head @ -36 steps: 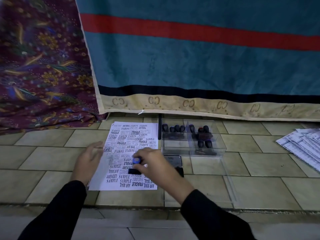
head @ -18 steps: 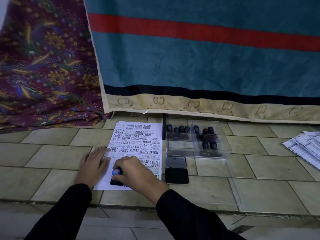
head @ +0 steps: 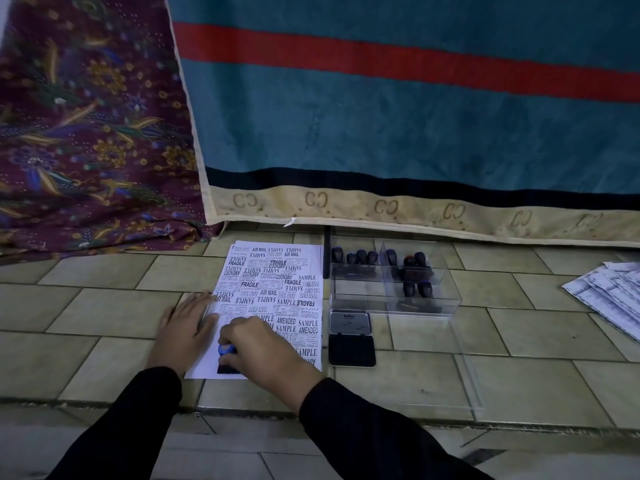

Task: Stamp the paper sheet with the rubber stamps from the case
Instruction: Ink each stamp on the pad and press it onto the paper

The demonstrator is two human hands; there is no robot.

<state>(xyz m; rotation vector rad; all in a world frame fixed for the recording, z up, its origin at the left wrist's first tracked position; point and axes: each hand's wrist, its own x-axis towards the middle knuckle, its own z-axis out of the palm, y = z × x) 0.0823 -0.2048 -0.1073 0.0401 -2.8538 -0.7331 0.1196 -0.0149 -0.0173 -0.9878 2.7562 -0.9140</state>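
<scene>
A stamping stroke is judged to be in hand. The rubber stamp is gripped in the curled fingers of the right hand and stood, blue handle up, on the near left corner of the paper sheet; its dark base seems laid left to right. The sheet, lengthwise near to far, is pinned by the flat, straight-fingered left hand. A clean vertical lift is called for next.

Single head cam, wide-angle, person's own viewpoint.
Faces fwd & down at tiled floor, close range; paper sheet sits low-centre, hanging teal blanket fills upper half of frame.
</scene>
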